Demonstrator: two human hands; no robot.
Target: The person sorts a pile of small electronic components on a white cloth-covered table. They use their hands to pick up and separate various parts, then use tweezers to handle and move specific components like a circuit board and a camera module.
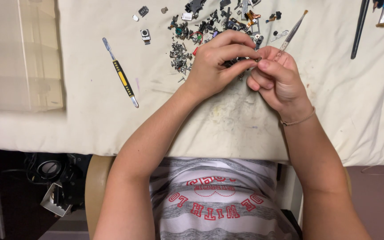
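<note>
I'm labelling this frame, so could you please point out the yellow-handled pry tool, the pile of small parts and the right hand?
Pry tool (123,79), head view, yellow grip.
Pile of small parts (187,38), head view, middle.
Right hand (277,79), head view, knuckles.

Bare cloth (90,120) lies open along the near edge of the table, from the left corner across to the person's forearms, so a hand can pass freely there. On the left, a yellow-and-black pry tool (121,73) lies slanted on the cloth, with open room on both sides of it. Further left, a pale translucent box (21,53) blocks the table's left edge. At the far middle, a dense scatter of small screws and metal parts (201,31) bars the way just beyond the left hand (214,66) and right hand (276,78). To the right, cloth is free up to a long dark tool (360,29) at the far right corner.
</note>
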